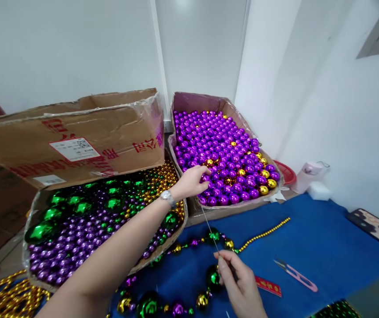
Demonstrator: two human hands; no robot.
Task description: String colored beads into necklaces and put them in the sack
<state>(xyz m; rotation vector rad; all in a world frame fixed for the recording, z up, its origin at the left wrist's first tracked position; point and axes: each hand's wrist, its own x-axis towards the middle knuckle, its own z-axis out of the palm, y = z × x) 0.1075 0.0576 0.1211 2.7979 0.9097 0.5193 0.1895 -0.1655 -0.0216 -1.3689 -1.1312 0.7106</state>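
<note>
My left hand [192, 182], a watch [167, 198] on its wrist, reaches into the box of shiny purple beads [217, 137]. Its fingertips curl round a purple bead at the near left of the pile. Lower down, my right hand [239, 280] pinches a thin, straight strand [210, 229] that slants up toward the box; whether it is a needle or thread I cannot tell. Beside the right hand, a garland of green, gold and purple beads [202, 301] curves across the blue cloth [328, 247]. A string of small gold beads [265, 231] lies behind it.
On the left, a box of mixed beads [86, 234] sits below a printed cardboard box [116, 137]. Pink-handled thread snips [298, 276] and a red label [269, 286] lie at right. Gold bead strands [7, 293] pile at lower left. A red basin [285, 172] stands by the wall.
</note>
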